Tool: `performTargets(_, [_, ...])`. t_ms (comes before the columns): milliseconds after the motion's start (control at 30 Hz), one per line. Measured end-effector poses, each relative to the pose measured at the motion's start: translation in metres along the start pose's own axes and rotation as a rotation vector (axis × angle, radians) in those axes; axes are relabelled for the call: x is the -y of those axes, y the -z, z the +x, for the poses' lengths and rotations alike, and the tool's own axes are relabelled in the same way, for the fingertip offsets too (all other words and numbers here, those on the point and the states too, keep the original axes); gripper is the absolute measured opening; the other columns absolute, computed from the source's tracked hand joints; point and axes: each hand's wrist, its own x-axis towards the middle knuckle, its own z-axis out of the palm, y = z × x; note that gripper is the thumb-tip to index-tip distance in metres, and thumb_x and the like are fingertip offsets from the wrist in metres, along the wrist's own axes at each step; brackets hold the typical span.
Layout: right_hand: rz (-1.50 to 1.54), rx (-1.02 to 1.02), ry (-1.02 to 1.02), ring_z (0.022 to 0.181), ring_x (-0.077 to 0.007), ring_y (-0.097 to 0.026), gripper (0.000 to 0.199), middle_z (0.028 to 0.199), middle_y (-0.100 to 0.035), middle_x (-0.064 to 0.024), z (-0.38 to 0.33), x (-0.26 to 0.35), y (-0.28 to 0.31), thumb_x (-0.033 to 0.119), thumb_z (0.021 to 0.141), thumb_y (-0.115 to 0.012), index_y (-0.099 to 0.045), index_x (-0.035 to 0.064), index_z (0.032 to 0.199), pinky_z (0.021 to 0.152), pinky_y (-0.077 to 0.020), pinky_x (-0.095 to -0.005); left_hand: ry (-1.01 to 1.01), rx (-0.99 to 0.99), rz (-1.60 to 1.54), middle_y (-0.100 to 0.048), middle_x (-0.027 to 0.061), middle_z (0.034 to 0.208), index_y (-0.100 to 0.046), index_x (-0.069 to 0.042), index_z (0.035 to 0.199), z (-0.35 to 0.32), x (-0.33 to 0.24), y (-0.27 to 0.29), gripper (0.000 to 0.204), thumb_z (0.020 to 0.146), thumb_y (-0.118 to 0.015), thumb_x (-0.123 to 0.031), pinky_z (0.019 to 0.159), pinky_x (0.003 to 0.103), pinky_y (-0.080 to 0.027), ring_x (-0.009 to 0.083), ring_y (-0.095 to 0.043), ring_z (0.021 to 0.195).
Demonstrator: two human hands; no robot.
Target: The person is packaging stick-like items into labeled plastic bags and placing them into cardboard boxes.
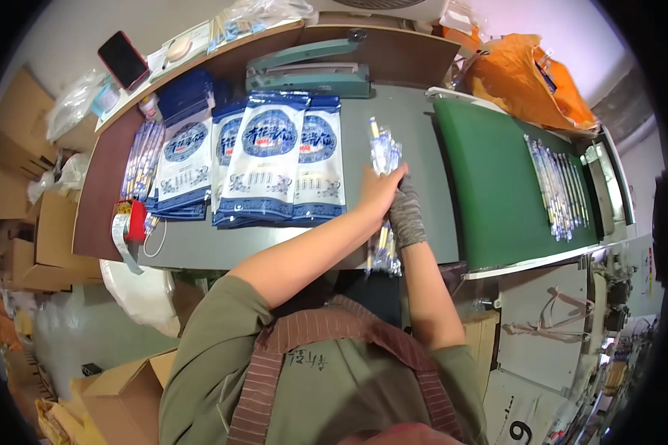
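Over the right part of the grey table (pixel 364 111), a bundle of thin sticks in clear, blue-printed wrappers (pixel 385 152) is held upright between both hands. My left hand (pixel 379 191) reaches across from the left and is closed around its middle. My right hand (pixel 401 176), with a grey knitted cuff (pixel 408 215) at the wrist, presses against the bundle from the right; its fingers are partly hidden. The sticks stick out above and below the hands. Left of them lie stacked blue-and-white printed bags (pixel 266 163), and another stack of such bags (pixel 185 159) lies farther left.
A teal bag sealer (pixel 308 74) stands at the back. On the right, a green conveyor belt (pixel 490 185) carries a row of wrapped sticks (pixel 558 189). More wrapped sticks (pixel 142 159) and a red tape dispenser (pixel 130 221) sit at the left. A phone (pixel 124 61) rests on the shelf.
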Motion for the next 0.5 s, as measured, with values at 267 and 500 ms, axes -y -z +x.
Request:
performTargets(267, [-0.164, 0.324, 0.272, 0.096, -0.0155, -0.056, 0.042, 0.102, -0.063, -0.0067, -0.08, 0.136, -0.083, 0.018, 0.083, -0.071, -0.056, 0.0019, 0.118, 0.079, -0.0483, -0.0292, -0.682, 0.132, 0.308, -0.035, 0.0263, 0.135, -0.017, 0.01, 0.141, -0.027, -0.088, -0.012, 0.104, 0.077, -0.069, -0.053, 0.108, 0.042, -0.026, 0.0372, -0.035, 0.127])
performTargets(500, [-0.313, 0.465, 0.552, 0.108, -0.022, -0.056, 0.095, 0.127, -0.05, -0.0101, -0.065, 0.147, -0.066, 0.013, 0.063, -0.084, -0.03, 0.0034, 0.141, 0.091, -0.0493, -0.0332, -0.804, 0.404, 0.465, -0.025, 0.0292, 0.144, 0.014, -0.003, 0.145, 0.001, -0.084, 0.021, 0.143, 0.054, -0.089, -0.044, 0.108, 0.043, -0.031, 0.0397, -0.033, 0.132])
